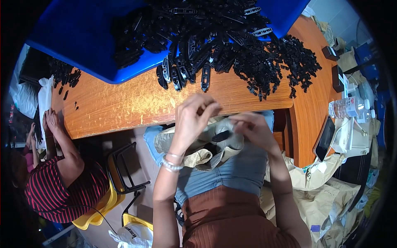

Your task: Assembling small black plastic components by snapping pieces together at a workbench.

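Note:
My left hand [193, 117], with beaded bracelets at the wrist, is above my lap by the table's front edge. Its fingers are curled in toward the thumb; whatever they hold, if anything, is hidden. Opposite it, my right hand [254, 127] has bent fingers smeared by motion, so its grip is unclear. An opened paper sack [202, 158], tan and grey, lies across my lap beneath both hands. One small black oval part [221, 136] shows over the sack between the hands. Just beyond my hands, several long black casings [178, 74] lie on the wooden table [136, 99].
A blue bin [78, 41] heaped with black parts stands on the table. Small black pieces [264, 70] are piled at its right. A phone [324, 138] and a plastic bottle [347, 107] are at the right. A co-worker in a striped shirt [62, 186] sits at the left.

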Demonstrator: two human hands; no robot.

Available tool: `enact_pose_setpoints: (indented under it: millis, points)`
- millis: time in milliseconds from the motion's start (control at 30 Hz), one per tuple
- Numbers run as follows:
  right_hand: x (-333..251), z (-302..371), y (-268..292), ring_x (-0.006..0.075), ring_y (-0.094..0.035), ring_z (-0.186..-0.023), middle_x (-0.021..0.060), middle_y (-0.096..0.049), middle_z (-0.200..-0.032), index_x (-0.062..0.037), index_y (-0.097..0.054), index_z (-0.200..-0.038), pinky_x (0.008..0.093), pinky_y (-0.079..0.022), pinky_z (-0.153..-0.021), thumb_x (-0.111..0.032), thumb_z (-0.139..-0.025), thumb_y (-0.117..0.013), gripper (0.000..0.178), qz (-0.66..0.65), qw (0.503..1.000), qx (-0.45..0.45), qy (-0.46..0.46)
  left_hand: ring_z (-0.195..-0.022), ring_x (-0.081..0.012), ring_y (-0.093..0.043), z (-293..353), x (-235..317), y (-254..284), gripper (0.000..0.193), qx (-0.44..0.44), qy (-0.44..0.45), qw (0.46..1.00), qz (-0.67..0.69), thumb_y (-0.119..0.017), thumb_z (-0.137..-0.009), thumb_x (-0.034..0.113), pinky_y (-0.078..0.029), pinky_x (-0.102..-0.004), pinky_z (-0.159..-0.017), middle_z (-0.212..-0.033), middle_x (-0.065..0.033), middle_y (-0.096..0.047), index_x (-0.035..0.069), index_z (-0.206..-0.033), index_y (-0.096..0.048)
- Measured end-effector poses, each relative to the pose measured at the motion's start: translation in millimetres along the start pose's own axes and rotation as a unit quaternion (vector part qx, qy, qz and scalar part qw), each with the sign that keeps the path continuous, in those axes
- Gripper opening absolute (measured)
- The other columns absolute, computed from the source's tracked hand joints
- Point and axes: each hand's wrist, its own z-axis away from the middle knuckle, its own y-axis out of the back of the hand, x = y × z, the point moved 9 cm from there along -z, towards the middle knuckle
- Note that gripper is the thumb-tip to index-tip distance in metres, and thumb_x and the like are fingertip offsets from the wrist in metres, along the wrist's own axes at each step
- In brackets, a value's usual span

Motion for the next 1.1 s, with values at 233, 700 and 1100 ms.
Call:
enact_pose_setpoints:
  millis: [233,700,1100]
  points:
    - [-53.4,-31.6,47.6,0.0275,-0.055,-0.080,0.0103,-0.055,-0.084,0.0015,-0.062,-0.086,0.0356,-0.046,-0.069,0.000,-0.079,-0.060,0.008,0.466,0.817,0.298,0.166,-0.075,-0.0308,-0.057,-38.3,-6.8,-29.2,0.028,0.032,-0.059,0.953,-0.295,-0.059,-0.081,0.006,-0.047,-0.0393,-0.057,-0.089,-0.0155,-0.050,0.007,-0.108,-0.054]
    - [-28.1,-25.7,26.9,0.0182,-0.064,-0.080,0.0136,-0.060,-0.094,0.0098,-0.058,-0.102,0.0244,-0.052,-0.065,0.006,-0.087,-0.052,0.017,-0.255,0.952,0.147,0.083,-0.056,-0.0082,-0.055,13.7,-15.2,-22.2,0.023,-0.041,0.170,0.936,0.307,-0.060,-0.082,-0.007,-0.041,-0.0180,-0.047,-0.078,-0.0060,-0.058,0.000,-0.100,-0.047]
    - [-69.6,-5.2,18.1,0.0166,-0.054,-0.084,0.0083,-0.058,-0.089,0.0012,-0.068,-0.089,0.0245,-0.043,-0.073,0.004,-0.076,-0.064,0.014,0.063,0.951,0.227,0.201,-0.074,-0.0173,-0.068,24.7,-2.3,-27.7,0.016,-0.071,0.183,0.882,0.429,-0.062,-0.083,-0.006,-0.056,-0.0234,-0.062,-0.081,-0.0122,-0.064,-0.007,-0.097,-0.054]
